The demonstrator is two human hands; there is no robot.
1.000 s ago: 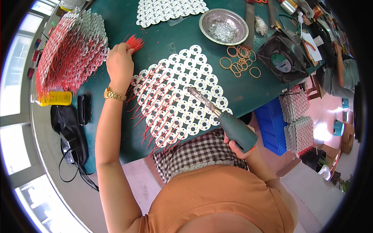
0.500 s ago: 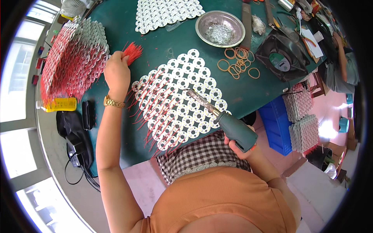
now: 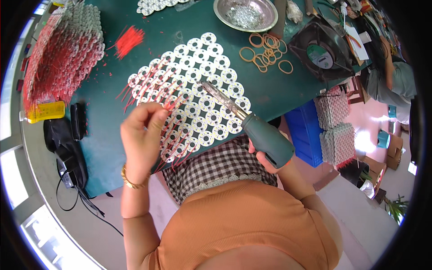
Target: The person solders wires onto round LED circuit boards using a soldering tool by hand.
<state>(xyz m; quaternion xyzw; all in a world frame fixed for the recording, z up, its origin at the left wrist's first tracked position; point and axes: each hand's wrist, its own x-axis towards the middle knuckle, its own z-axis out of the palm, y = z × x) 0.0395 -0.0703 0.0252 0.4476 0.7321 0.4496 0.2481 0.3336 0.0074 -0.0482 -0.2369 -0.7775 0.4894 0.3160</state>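
My right hand (image 3: 265, 158) is wrapped around the dark green handle of a soldering iron (image 3: 266, 138). The iron's metal tip lies over a panel of round white circuit boards (image 3: 208, 67), each with a hole in the middle. My left hand (image 3: 143, 130) hovers at the panel's left side, thumb and forefinger pinched on what looks like a thin red wire (image 3: 170, 106), mostly hidden by the fingers. Red wires hang from many boards on the panel's left half. A loose bundle of short red wires (image 3: 129, 41) lies beyond the panel, to the left.
A metal bowl (image 3: 219, 14) with silvery bits, several rubber bands (image 3: 285, 67) and a black fan (image 3: 320, 54) are behind and right. A tall stack of wired panels (image 3: 67, 58) stands left, near a black pouch (image 3: 77, 121). A blue crate (image 3: 302, 135) sits below the table's right edge.
My left hand has left the red wire bundle and come nearer to the panel's left side, pinched. The iron stays over the panel. The whole view has shifted slightly.
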